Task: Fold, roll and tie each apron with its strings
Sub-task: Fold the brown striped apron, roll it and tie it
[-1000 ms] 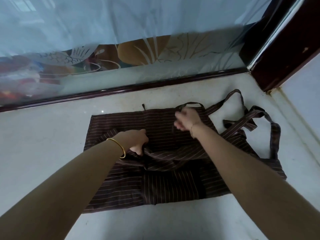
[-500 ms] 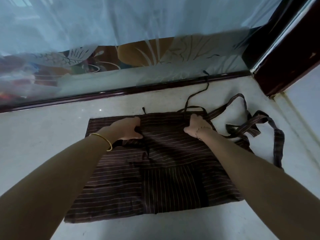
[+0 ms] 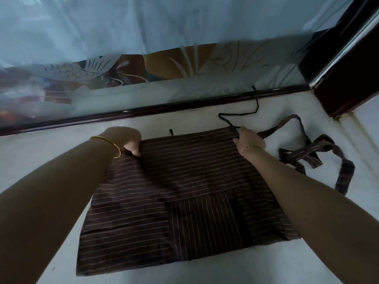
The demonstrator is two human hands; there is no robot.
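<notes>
Head view: apron [image 3: 184,191] — dark brown cloth with thin pale stripes, folded to a rectangle — lies flat on the pale stone floor [image 3: 41,160], near its far edge. Left hand [image 3: 125,138] grips the apron's far left corner. Right hand [image 3: 248,140] grips its far right corner, where a thin string [image 3: 254,107] emerges. Right fingertips are hidden.

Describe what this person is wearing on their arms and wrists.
The left forearm and right forearm are bare, with no sleeves in view. A plain, smooth gold bangle circles the left wrist, and a thinner gold bracelet circles the right. There is no glove on the left grip or the right grip.
</notes>
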